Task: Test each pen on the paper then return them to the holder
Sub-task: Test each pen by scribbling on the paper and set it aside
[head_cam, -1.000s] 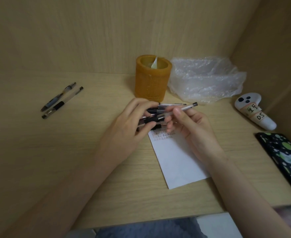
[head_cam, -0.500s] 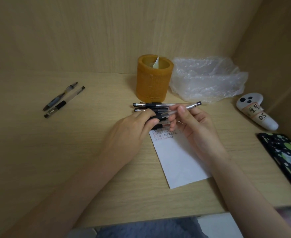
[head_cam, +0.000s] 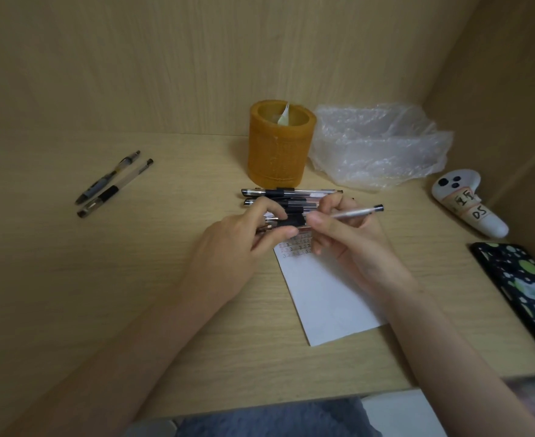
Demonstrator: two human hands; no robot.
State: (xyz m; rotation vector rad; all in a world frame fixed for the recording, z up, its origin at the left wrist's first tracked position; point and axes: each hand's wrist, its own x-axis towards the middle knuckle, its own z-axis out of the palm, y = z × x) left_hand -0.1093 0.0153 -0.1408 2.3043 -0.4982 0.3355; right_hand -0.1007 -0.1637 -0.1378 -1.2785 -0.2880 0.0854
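Right hand (head_cam: 354,247) pinches my pen (head_cam: 351,212), lying crosswise (left hand (head_cam: 228,250) grips its black end); holder (head_cam: 279,152) sits just beyond.

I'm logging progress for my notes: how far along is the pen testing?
Partway. Done: rows of scribbles top the paper. In hand: the left hand and right hand hold one pen between them. Left: the holder shows no pens; several pens lie before it, two more pens far left.
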